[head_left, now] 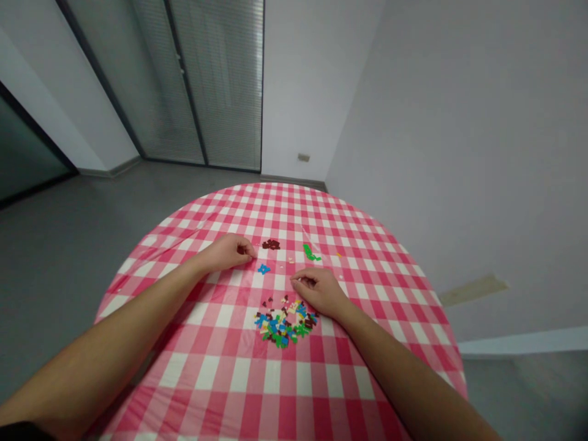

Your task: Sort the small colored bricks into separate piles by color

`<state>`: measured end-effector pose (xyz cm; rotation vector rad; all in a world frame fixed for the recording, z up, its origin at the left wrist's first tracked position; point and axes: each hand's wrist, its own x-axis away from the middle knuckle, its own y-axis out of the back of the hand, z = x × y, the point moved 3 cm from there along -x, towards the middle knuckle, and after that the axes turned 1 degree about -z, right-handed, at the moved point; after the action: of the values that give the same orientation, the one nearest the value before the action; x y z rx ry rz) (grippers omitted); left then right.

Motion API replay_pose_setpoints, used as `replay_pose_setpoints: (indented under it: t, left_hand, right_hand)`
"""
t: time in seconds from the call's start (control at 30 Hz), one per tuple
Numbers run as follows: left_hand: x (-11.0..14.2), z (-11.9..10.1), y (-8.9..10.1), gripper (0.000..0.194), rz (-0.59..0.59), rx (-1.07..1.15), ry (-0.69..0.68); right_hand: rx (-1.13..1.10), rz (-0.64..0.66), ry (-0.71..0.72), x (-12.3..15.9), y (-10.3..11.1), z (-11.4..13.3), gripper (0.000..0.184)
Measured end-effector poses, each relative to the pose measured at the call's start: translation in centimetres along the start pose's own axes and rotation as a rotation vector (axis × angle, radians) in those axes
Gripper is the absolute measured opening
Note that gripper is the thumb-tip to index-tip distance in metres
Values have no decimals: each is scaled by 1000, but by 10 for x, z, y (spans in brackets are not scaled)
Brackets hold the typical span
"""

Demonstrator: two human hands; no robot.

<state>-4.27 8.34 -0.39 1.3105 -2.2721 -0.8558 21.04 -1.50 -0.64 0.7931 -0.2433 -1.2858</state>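
Red-white cloth: one mixed pile beside right hand; beyond, one brown cluster, one blue cluster, one green cluster. Left hand near blue cluster. Fingers narrow, both hands; contents: cannot tell.

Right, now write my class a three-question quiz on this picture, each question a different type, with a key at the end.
1. Short answer: Which hand is nearer the mixed pile?
2. True or false: From the person's viewpoint, the green group lies to the right of the brown group.
3. Multiple choice: What pattern does the cloth have?
a) striped
b) checked
c) dotted

Key:
1. The right hand.
2. True.
3. b
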Motion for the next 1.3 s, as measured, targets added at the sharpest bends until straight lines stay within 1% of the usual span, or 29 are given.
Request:
replay_pose_setpoints:
  t: [0.17, 0.37, 0.5, 0.67, 0.87, 1.17, 1.3]
  left_hand:
    - [-2, 5, 6, 13, -74, -71, 81]
    - [-3, 13, 10, 18, -57, -93, 114]
    - [-4, 14, 11, 18, -79, -85, 89]
    - [-4, 15, 10, 11, -103, -35, 76]
    - [-3, 13, 9, 19, -70, -163, 98]
    - [-1, 6, 5, 20, -76, -228, 29]
    - [-1, 4, 4, 18, -99, -245, 30]
  right_hand:
    - [-4, 5, -5, -1, 0, 0, 15]
    - [6, 1, 6, 0, 1, 2, 16]
    - [5, -4, 11, 0, 1, 2, 16]
    - [1, -4, -5, -1, 1, 2, 16]
    - [1, 7, -17, 0, 1, 3, 16]
    - [6, 2, -9, 0, 0, 2, 16]
    - [7, 2, -6, -1, 0, 3, 17]
